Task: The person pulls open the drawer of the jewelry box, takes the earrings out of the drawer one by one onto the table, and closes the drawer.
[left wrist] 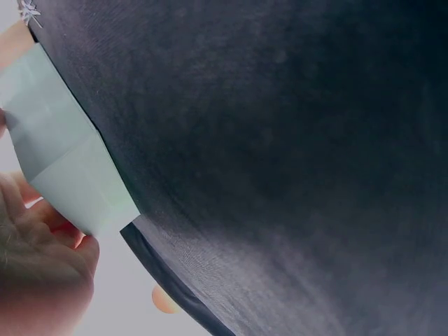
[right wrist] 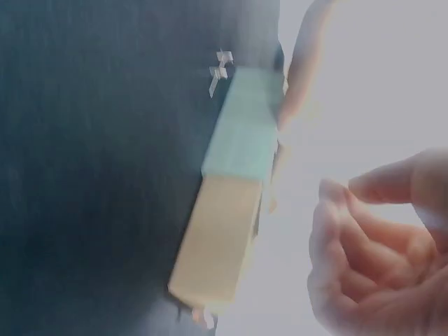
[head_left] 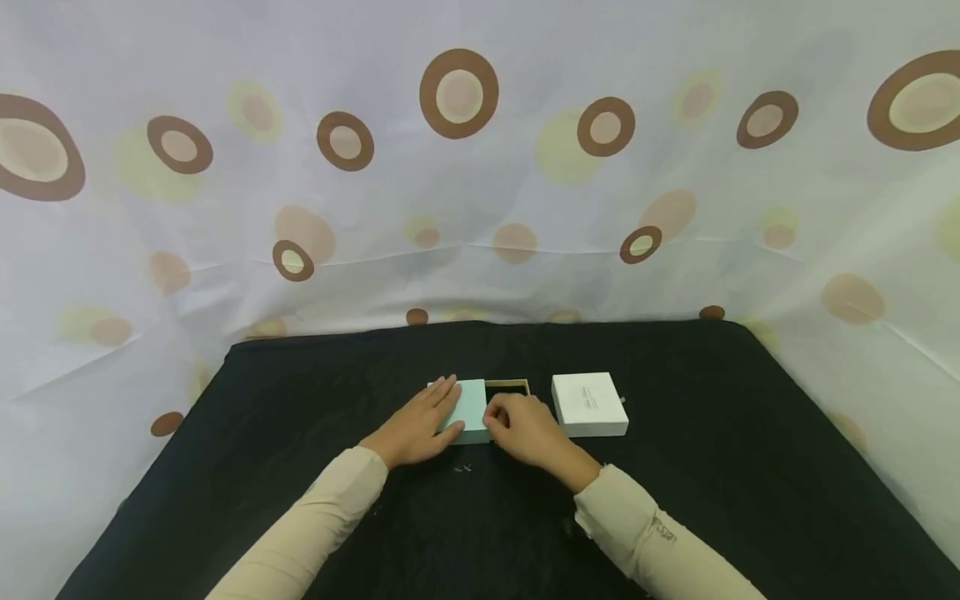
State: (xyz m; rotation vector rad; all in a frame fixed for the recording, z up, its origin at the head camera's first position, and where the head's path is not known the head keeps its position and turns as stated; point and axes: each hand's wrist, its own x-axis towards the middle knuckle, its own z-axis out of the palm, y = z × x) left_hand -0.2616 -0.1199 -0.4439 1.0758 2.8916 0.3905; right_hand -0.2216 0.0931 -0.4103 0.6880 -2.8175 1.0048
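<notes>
A pale blue box sleeve (head_left: 471,405) lies near the middle of the black cloth. From its right end a tan drawer (right wrist: 213,241) sticks out, with a dark inside and a small pull at the end. My left hand (head_left: 416,421) rests on the sleeve's left part, fingers stretched across the top. Over the drawer is my right hand (head_left: 528,429), its fingers bent and thumb meeting the index finger; nothing shows between them. In front of the box lie two small shiny pieces (head_left: 462,469), possibly earrings.
A white box (head_left: 590,404) with small print on its lid stands to the right of the right hand. Black cloth (head_left: 337,375) covers the table. Behind hangs a white curtain (head_left: 480,192) with brown and yellow circles.
</notes>
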